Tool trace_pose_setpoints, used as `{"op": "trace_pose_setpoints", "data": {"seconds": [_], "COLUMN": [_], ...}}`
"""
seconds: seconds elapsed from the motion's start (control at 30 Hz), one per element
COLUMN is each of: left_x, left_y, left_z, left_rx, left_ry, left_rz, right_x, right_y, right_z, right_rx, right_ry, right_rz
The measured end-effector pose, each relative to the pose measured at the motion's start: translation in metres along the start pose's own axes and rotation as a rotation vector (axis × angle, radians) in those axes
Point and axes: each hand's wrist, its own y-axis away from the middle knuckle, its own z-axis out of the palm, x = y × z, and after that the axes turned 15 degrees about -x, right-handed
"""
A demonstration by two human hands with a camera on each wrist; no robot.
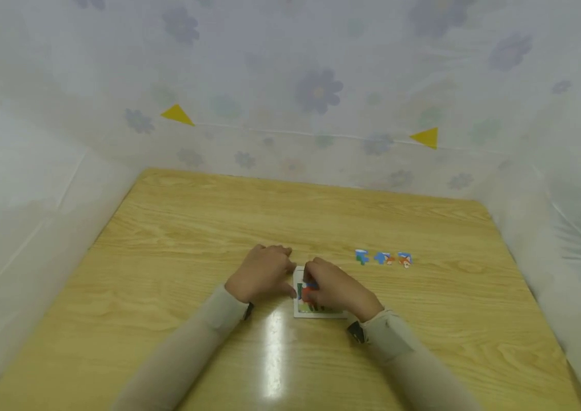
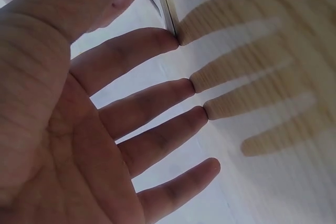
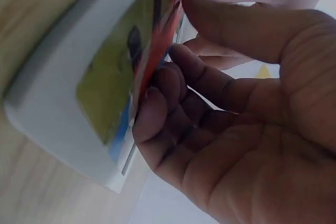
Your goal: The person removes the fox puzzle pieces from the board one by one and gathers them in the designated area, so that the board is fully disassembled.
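A small white-framed picture puzzle board (image 1: 316,315) lies on the table with a green and blue picture inside its frame. My right hand (image 1: 339,288) reaches over the board, thumb and fingers pinching a red puzzle piece (image 3: 163,40) that stands tilted up from the picture. At the board's left side is my left hand (image 1: 264,274), its fingers extended. In the left wrist view, several of its fingertips (image 2: 197,114) touch the tabletop and one meets the board's edge. The right hand covers much of the picture in the head view.
Three loose puzzle pieces lie in a row right of the board: a blue and green one (image 1: 361,256), a blue and orange one (image 1: 384,258) and another (image 1: 405,260). The wooden table (image 1: 192,217) is enclosed by pale flowered curtains (image 1: 269,68) at the back and sides.
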Motion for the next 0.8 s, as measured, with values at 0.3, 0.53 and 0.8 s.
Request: {"op": "trace_pose_setpoints", "data": {"seconds": [0.3,0.53,0.8], "left_x": [0.0035,0.004,0.0041], "left_y": [-0.0001,-0.0015,-0.0002], "left_z": [-0.001,0.0007,0.0007], "left_rx": [-0.026,-0.029,-0.021], "left_ry": [-0.037,-0.023,-0.007], "left_rz": [-0.03,-0.04,-0.046], "right_x": [-0.0037,-0.0041,-0.0013], "right_y": [-0.0012,-0.0007,0.003], "right_z": [0.0072,0.0085,0.0048], "right_rx": [0.058,0.069,0.045], "right_ry": [0.019,-0.022,-0.138], "right_rz": [0.008,0.035,-0.022]}}
